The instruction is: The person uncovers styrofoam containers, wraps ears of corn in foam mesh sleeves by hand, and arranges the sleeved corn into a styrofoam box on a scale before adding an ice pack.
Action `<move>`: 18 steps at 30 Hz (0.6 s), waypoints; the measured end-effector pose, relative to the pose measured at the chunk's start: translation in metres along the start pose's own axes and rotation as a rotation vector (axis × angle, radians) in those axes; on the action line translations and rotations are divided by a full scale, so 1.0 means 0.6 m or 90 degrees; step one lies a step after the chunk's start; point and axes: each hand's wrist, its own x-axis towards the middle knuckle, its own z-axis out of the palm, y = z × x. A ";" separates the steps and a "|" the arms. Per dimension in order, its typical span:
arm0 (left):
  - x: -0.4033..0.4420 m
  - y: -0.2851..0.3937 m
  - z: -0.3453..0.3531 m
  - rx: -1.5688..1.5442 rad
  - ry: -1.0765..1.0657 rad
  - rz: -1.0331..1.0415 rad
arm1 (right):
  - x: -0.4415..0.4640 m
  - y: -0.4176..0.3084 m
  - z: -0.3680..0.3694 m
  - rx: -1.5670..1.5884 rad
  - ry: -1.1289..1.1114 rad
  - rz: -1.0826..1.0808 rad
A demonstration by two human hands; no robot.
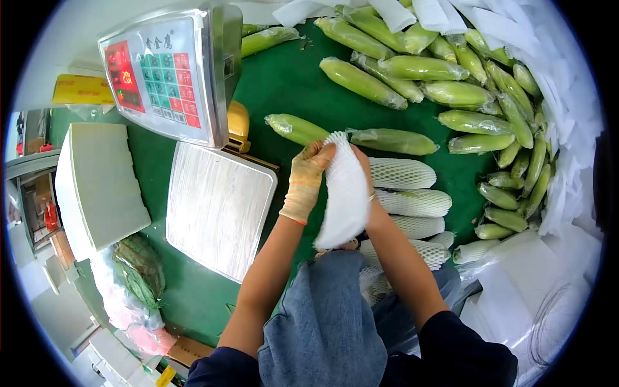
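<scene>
My left hand, in a pale striped glove, pinches the top edge of a white foam net sleeve. Behind the sleeve's right side is my right hand, its fingers mostly hidden by the net. The sleeve hangs down flat toward my lap. Just beyond my hands lie two green corn cobs in clear film, a left one and a right one. Several cobs in foam nets are lined up to the right of my right hand and forearm.
A scale display stands at the upper left, above its pale weighing plate. A white foam box is farther left. Many film-wrapped cobs and white foam sleeves lie at the upper right of the green table.
</scene>
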 end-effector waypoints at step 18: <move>0.043 -0.044 -0.004 0.563 0.077 -0.005 | 0.009 -0.206 -0.013 -0.609 -0.128 -0.001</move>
